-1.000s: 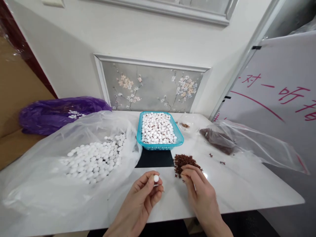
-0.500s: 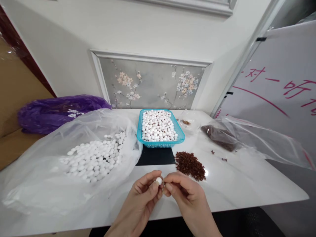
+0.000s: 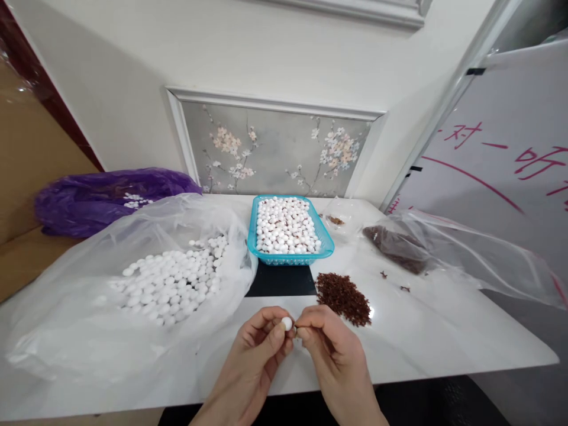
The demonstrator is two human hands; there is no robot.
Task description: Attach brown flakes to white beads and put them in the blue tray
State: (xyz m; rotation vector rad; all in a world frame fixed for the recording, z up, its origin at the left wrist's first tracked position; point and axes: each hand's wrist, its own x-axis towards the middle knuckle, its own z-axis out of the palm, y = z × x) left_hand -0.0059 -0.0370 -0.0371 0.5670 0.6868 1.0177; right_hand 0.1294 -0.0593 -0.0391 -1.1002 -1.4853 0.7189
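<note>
Between the thumb and fingers of my left hand (image 3: 260, 349) is a small white ball (image 3: 287, 323). My right hand (image 3: 331, 343) is closed in a pinch right beside the ball. What its fingertips hold is tiny and mostly hidden. Just beyond my right hand lies a heap of small dark-brown pieces (image 3: 343, 299). Behind both hands stands a blue plastic basket (image 3: 293, 259) filled with white balls, with brown bits showing among them. To the left, a clear plastic bag (image 3: 80, 331) holds many loose white balls (image 3: 173, 287).
A purple bag (image 3: 106, 204) with small white pieces lies at the back left. At the right is a clear bag of brown pieces (image 3: 394, 248), with a few stray pieces (image 3: 405, 289) near it. A black strip (image 3: 280, 281) lies before the basket on the white table (image 3: 461, 331).
My hands stay almost in place at the white ball, with only slight finger movement on the right. The whole view has shifted very slightly.
</note>
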